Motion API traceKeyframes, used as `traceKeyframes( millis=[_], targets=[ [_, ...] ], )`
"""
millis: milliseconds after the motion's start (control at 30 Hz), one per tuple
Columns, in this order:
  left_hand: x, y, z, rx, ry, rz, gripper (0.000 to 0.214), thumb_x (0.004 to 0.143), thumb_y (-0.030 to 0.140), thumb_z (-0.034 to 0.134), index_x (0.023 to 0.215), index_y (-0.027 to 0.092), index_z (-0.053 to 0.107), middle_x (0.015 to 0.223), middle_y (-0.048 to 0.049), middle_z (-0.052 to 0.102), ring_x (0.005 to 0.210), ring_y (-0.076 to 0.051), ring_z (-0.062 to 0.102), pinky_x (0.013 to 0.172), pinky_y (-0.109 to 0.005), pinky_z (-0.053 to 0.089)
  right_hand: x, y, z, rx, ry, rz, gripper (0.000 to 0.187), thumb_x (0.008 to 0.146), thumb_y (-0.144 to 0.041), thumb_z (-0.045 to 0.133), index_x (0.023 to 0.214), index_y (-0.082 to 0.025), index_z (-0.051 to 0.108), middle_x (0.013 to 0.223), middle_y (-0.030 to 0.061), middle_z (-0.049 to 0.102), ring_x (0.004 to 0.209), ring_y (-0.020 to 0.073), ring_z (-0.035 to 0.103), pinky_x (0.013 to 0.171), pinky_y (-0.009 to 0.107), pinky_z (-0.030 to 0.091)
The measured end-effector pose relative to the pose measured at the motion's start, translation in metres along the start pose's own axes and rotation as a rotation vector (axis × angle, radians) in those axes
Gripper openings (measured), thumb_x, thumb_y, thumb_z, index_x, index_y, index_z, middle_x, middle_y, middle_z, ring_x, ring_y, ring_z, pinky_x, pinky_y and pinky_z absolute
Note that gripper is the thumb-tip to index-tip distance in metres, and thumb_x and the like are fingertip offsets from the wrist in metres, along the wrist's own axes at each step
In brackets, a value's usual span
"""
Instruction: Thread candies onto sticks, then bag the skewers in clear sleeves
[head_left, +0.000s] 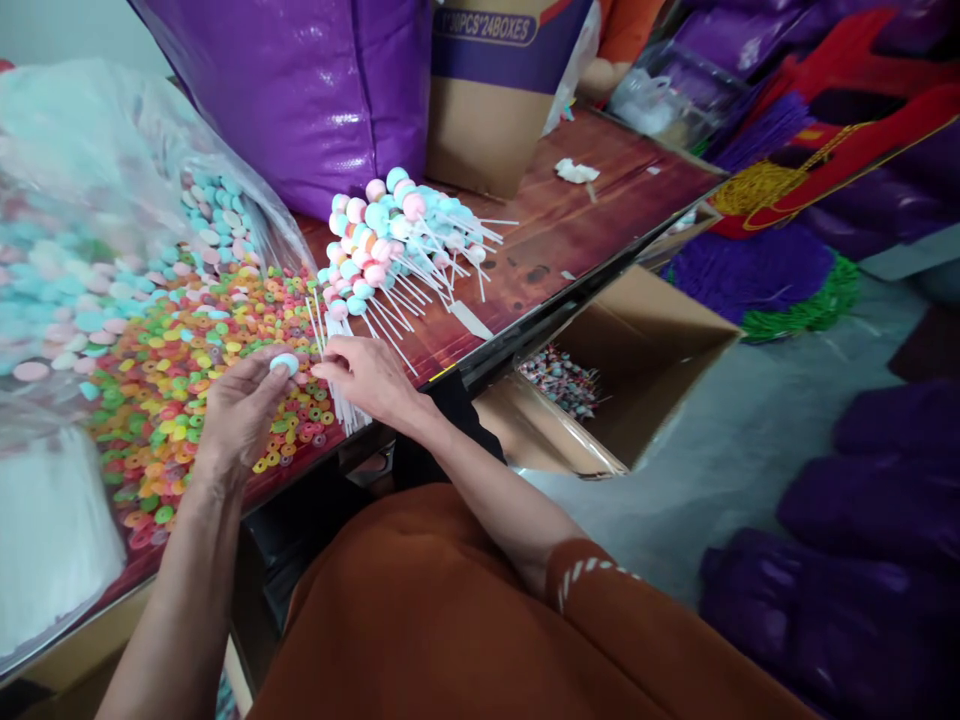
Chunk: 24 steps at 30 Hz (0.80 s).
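Observation:
My left hand (241, 410) pinches a pale blue round candy (284, 363) between thumb and fingers, above a spread of small multicoloured ring candies (187, 380). Close beside it, my right hand (367, 377) is closed on a bundle of thin white sticks (337, 400) that stand against the table edge. Just beyond my hands lies a heap of finished candy skewers (390, 245) with pink, blue and white pieces on white sticks.
A clear plastic bag (112, 200) of pastel candies lies at the left on the wooden table (570, 230). Behind stand a purple sack (315, 90) and a cardboard box (487, 100). An open carton (637, 350) with wrapped lollipops sits on the floor to the right.

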<state>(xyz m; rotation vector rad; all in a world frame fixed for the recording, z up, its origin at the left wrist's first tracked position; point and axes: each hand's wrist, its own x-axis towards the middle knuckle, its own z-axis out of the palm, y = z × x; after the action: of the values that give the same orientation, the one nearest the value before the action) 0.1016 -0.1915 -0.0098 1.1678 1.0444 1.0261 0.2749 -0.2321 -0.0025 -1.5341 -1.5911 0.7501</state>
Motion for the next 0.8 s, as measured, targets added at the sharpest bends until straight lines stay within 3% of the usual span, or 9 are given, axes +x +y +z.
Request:
traceKeyframes(
  millis=[100,233,367,633,800],
  targets=[
    [-0.001,-0.007,-0.004,0.06,0.105,0.057,0.03,0.069,0.026,0.085,0.094,0.015,0.074,0.088,-0.0005,0.075,0.069,-0.01,0.066,0.067,-0.023,0.056,-0.011,0.013,-0.014,0.007,0.089,0.039,0.018,0.089,-0.025,0.06,0.072,-0.018,0.063,0.066,-0.004,0.055,0.063,0.0112,0.045,0.064,0.023,0.031],
    [-0.007,-0.016,-0.005,0.166,0.103,0.188,0.023,0.074,0.025,0.082,0.093,0.017,0.073,0.092,0.0017,0.073,0.082,-0.013,0.068,0.077,-0.026,0.058,-0.031,0.035,-0.027,0.1,0.267,0.063,0.02,0.089,-0.025,0.056,0.073,-0.017,0.063,0.064,-0.0051,0.052,0.062,0.0104,0.045,0.063,0.022,0.033],
    [-0.009,-0.024,-0.005,0.223,0.168,0.228,0.026,0.078,0.03,0.078,0.101,0.02,0.072,0.094,0.0036,0.073,0.077,-0.012,0.068,0.077,-0.025,0.056,-0.047,0.047,-0.032,0.193,0.4,0.067,0.023,0.091,-0.03,0.054,0.074,-0.017,0.063,0.063,-0.0055,0.05,0.059,0.0098,0.044,0.062,0.021,0.035],
    [-0.015,-0.033,-0.003,0.382,0.178,0.268,0.033,0.076,0.038,0.077,0.103,0.021,0.071,0.101,-0.0029,0.074,0.085,-0.017,0.069,0.088,-0.032,0.055,-0.059,0.046,-0.031,0.255,0.468,0.002,0.023,0.091,-0.028,0.053,0.074,-0.017,0.062,0.065,-0.004,0.054,0.061,0.0106,0.049,0.064,0.021,0.038],
    [-0.017,-0.029,-0.002,0.353,0.216,0.2,0.033,0.078,0.039,0.074,0.104,0.019,0.07,0.104,-0.0056,0.074,0.084,-0.017,0.069,0.088,-0.032,0.054,-0.054,0.045,-0.03,0.034,0.411,0.03,0.019,0.093,-0.022,0.051,0.081,-0.018,0.065,0.08,0.0012,0.066,0.074,0.0141,0.06,0.074,0.023,0.042]
  ],
)
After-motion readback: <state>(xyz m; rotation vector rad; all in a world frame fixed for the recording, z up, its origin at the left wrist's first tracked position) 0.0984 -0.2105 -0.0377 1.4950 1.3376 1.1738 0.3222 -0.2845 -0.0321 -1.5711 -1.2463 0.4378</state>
